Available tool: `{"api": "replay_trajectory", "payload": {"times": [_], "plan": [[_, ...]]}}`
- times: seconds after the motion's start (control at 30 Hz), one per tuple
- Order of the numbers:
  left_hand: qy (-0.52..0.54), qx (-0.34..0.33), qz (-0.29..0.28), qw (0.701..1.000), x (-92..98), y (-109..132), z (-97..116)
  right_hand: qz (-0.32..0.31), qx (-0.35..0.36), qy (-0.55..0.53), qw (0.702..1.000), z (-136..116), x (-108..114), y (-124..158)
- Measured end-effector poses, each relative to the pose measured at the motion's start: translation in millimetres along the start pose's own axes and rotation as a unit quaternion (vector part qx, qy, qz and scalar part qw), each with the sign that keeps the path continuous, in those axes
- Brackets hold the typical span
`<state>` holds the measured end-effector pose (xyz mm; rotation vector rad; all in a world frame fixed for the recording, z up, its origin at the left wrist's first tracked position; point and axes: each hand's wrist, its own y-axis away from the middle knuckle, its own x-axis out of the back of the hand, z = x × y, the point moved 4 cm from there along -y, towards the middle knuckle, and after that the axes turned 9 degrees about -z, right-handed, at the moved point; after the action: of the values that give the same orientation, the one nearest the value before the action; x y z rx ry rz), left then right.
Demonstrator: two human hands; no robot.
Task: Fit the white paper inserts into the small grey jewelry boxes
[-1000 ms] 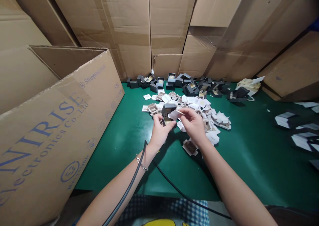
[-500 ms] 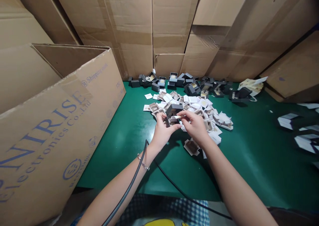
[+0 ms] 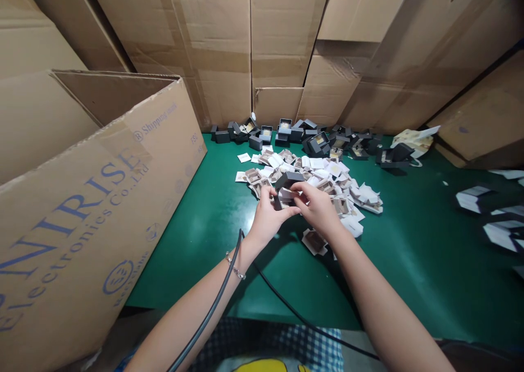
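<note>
My left hand (image 3: 269, 213) is closed round a small black hinged box (image 3: 290, 179), its lid raised and tilted. The thumb lies along the near side and the fingers grip the left side. My right hand (image 3: 319, 207) is closed at the box's right side, with its fingers at a pale insert (image 3: 287, 194) at the box's mouth. The fingers partly hide the insert. Both hands are held above a heap of white card and paper inserts (image 3: 317, 164). One loose brown-and-white insert (image 3: 314, 241) lies below the right hand.
Several black boxes (image 3: 256, 142), some with raised lids, line the back of the green table (image 3: 196, 252). A large carton (image 3: 102, 197) stands at left, and cardboard walls the back. Folded white-and-black pieces (image 3: 470, 200) lie at right. A black cable (image 3: 223, 290) crosses my left forearm.
The right hand has moved slightly with the pale insert, which now sits lower and closer against the black box. The box has tilted a little; the left hand still grips it.
</note>
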<state>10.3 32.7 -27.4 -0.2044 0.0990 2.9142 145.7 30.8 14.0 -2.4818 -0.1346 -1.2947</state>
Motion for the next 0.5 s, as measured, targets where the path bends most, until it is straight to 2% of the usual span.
{"api": "replay_trajectory", "payload": {"times": [0.1,0.23,0.37,0.5], "plan": [[-0.002,0.004,-0.032,0.999,-1.8,-1.8,-2.8,-0.008,0.024,0.026,0.999,-0.8,-1.3,1.6],[0.019,0.004,-0.039,0.999,-1.9,-4.3,-5.8,0.002,0.065,0.08,0.995,-3.6,0.2,3.3],[0.049,0.007,-0.059,0.997,-3.8,-5.3,-7.0,0.032,0.061,0.15,0.986,-1.5,1.4,3.7],[0.065,0.003,-0.08,0.995,-5.3,-5.2,-6.8,0.037,0.06,0.168,0.983,2.8,-0.8,2.8]]}}
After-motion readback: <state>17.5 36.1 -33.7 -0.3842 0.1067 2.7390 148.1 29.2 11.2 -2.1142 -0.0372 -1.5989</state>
